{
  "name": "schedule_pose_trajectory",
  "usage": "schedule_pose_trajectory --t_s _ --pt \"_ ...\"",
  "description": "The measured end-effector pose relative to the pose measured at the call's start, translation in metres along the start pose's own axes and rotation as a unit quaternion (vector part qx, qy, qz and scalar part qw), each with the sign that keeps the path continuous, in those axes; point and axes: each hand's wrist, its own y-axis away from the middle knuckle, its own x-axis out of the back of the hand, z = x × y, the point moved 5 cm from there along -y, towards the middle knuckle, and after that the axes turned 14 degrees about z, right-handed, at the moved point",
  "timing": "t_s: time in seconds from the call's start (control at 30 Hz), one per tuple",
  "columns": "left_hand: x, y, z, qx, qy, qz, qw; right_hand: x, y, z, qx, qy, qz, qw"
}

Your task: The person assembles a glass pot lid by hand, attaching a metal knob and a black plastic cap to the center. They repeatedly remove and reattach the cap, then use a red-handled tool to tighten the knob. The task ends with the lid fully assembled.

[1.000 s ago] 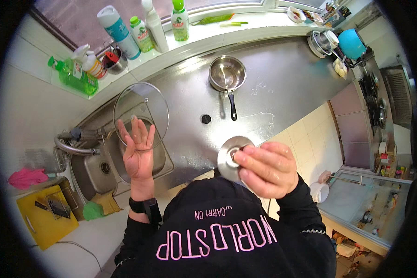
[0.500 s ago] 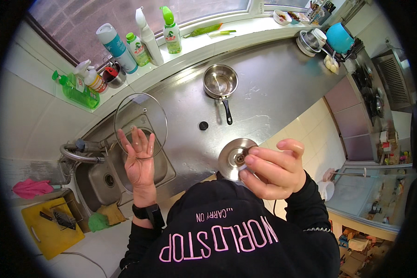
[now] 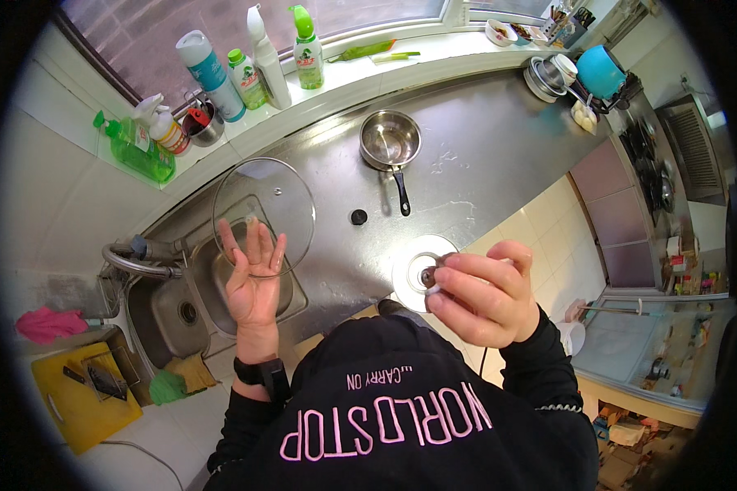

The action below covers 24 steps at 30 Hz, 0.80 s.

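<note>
My left hand [image 3: 254, 304], palm up, holds a clear glass pot lid [image 3: 266, 192] with a thin metal rim by its near edge. The lid is over the sink and counter edge, and a small fitting shows in the glass. In front of my chest, my right hand [image 3: 493, 299] pinches a round, shiny metal disc [image 3: 408, 270] with a raised ring and a dark centre. The fingertips cover the disc's right edge. Beyond both hands stands a small steel saucepan [image 3: 391, 139] with a black handle. A small black round knob [image 3: 359, 217] lies nearer, on the steel counter [image 3: 475, 131].
At the left is a double sink [image 3: 190, 315] with a curved faucet [image 3: 143, 266]. Spray and soap bottles [image 3: 213, 74] line the windowsill. A yellow cutting board [image 3: 82, 393] sits lower left. Stacked bowls [image 3: 549, 78] and a blue pot [image 3: 602, 69] stand far right.
The glass lid has shifted right and tilted to show more of its face. The metal disc has turned and now reflects bright light. The saucepan and knob stay put.
</note>
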Motion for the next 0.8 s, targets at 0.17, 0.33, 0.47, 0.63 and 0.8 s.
schedule_pose_trajectory --t_s 0.17,0.33,0.47,0.63,0.8 --pt "-0.005 0.007 -0.010 0.041 -0.061 0.014 0.997 -0.017 0.023 0.014 -0.064 -0.032 -0.010 0.997" --pt "-0.029 0.019 -0.027 0.092 -0.071 -0.025 0.993 -0.065 0.100 0.043 -0.571 -0.087 0.075 0.813" --pt "-0.050 0.035 -0.051 0.135 -0.119 -0.070 0.981 -0.114 0.134 0.039 -0.744 -0.357 0.123 0.552" --pt "-0.065 0.040 -0.065 0.169 -0.105 -0.110 0.974 -0.133 0.113 0.027 -0.746 -0.493 0.137 0.425" --pt "-0.063 0.041 -0.062 0.172 -0.083 -0.093 0.977 -0.141 0.096 0.019 -0.724 -0.549 0.108 0.404"
